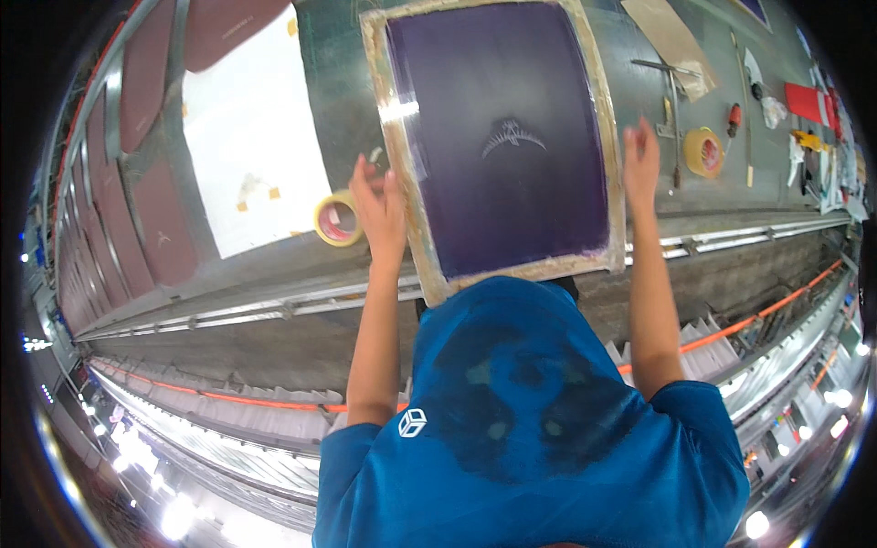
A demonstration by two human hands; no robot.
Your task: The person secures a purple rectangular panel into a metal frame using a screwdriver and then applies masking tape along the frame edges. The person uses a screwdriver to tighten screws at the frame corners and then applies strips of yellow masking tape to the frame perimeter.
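Note:
A screen printing frame [618,210] lies flat on the table in front of me, its dark purple mesh [502,201] carrying a pale crescent-shaped design. My left hand [379,208] is beside the left rail, fingers apart and holding nothing. Just left of that hand stands a roll of yellowish tape [338,219]. By the frame's right rail is my right hand [642,169], its fingers loosely bent and apart, with nothing seen in it. Whether either hand touches the rails, I cannot tell.
White paper [260,146] with tape bits and maroon panels [146,219] lie to the left. On the right are another tape roll [703,152], a red-handled screwdriver [734,119], brown paper [676,41] and a red piece [811,105]. A metal rail [301,306] runs along the near edge.

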